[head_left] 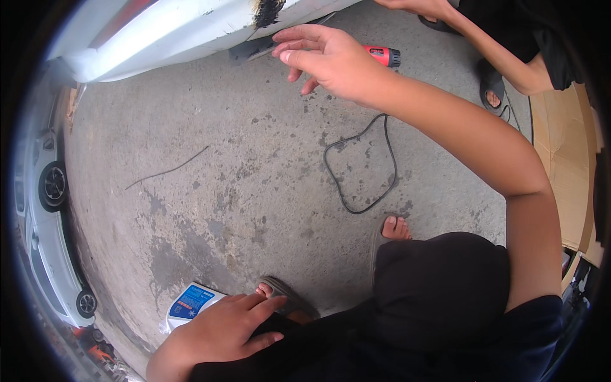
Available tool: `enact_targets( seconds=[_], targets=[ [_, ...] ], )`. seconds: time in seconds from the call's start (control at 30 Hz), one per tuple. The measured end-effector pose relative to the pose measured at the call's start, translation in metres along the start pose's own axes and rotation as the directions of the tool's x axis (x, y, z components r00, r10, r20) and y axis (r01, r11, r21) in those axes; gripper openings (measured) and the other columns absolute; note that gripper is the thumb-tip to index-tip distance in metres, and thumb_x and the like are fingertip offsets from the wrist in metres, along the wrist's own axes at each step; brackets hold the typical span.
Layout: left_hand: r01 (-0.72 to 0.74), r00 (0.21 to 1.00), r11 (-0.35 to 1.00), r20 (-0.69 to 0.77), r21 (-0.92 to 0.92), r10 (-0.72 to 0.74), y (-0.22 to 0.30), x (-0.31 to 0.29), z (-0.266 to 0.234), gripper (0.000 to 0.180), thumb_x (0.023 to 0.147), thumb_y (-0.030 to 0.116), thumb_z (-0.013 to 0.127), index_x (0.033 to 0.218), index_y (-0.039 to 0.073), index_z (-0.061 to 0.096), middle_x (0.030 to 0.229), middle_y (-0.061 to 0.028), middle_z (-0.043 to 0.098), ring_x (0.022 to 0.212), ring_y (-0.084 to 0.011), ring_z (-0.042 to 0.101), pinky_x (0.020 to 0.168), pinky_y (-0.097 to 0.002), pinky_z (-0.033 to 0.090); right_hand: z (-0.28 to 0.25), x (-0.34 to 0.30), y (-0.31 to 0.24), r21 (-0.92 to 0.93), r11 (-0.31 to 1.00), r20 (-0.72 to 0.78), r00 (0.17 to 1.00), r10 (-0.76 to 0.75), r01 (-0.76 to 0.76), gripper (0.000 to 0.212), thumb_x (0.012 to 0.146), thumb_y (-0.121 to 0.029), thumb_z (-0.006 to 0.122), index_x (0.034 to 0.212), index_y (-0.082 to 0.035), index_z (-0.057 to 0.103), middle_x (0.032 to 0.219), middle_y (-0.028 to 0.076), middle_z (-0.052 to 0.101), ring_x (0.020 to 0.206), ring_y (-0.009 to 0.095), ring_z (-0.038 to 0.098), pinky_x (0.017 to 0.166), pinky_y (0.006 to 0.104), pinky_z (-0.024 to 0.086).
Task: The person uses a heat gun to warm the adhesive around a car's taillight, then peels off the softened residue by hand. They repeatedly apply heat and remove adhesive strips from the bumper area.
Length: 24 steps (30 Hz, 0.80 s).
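My right hand (321, 60) is raised at the far side, just below the lower edge of a white car body panel (184, 38). Its fingers are apart and nothing shows in them. Close above the fingertips, the panel has a black, rough-edged damaged patch (267, 11). Partly behind my right wrist lies a red cylindrical power tool (380, 55) with a black end, on the ground. At the lower left, my left hand (232, 325) lies loosely over my dark-clothed leg, fingers spread and holding nothing. Beside it is a white and blue packet (193, 302).
A black cable (326, 159) loops over the concrete, and a thin dark strand (167, 172) lies to its left. Another person's arm (490, 48) reaches in at the top right. Cardboard (563, 159) stands at the right; a parked car (48, 235) is at the far left.
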State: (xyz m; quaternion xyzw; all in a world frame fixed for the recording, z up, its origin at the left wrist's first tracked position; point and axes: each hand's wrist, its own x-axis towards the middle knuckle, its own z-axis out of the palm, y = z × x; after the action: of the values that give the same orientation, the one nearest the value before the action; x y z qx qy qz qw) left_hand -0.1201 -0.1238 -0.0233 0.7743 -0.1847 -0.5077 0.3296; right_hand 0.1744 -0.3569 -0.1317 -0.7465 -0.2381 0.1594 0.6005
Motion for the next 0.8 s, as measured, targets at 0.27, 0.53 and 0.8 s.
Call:
enact_targets(
  seconds=[0.27, 0.53, 0.8],
  targets=[
    [-0.024, 0.998, 0.999, -0.058, 0.03, 0.026, 0.001, -0.003, 0.002, 0.063, 0.101, 0.037, 0.068, 0.149, -0.001, 0.049, 0.124, -0.026, 0.066, 0.109, -0.0452, 0.066, 0.096, -0.047, 0.053, 0.015, 0.009, -0.026, 0.692, 0.709, -0.037, 0.975, 0.22, -0.133, 0.028, 0.106, -0.018, 0.061, 0.132, -0.006, 0.062, 0.126, 0.003, 0.069, 0.101, 0.014, 0.064, 0.084, 0.0328, 0.055],
    [-0.023, 0.997, 0.999, -0.071, 0.036, 0.025, 0.0, -0.008, 0.004, 0.062, 0.102, 0.039, 0.066, 0.147, -0.001, 0.05, 0.126, -0.0257, 0.065, 0.11, -0.045, 0.066, 0.097, -0.0469, 0.053, 0.017, 0.013, -0.018, 0.723, 0.668, -0.043, 0.953, 0.3, -0.178, 0.022, 0.106, -0.016, 0.062, 0.126, -0.007, 0.065, 0.121, 0.0, 0.07, 0.099, 0.013, 0.064, 0.085, 0.0326, 0.053],
    [-0.014, 0.998, 0.999, -0.054, 0.033, 0.016, 0.0, -0.01, 0.004, 0.068, 0.1, 0.034, 0.071, 0.153, 0.0, 0.046, 0.125, -0.025, 0.067, 0.113, -0.0439, 0.065, 0.098, -0.0459, 0.052, 0.026, 0.017, -0.022, 0.788, 0.586, -0.036, 0.936, 0.35, -0.189, 0.018, 0.105, -0.016, 0.064, 0.122, -0.009, 0.066, 0.12, 0.0, 0.072, 0.099, 0.013, 0.064, 0.085, 0.0317, 0.052]
  ],
)
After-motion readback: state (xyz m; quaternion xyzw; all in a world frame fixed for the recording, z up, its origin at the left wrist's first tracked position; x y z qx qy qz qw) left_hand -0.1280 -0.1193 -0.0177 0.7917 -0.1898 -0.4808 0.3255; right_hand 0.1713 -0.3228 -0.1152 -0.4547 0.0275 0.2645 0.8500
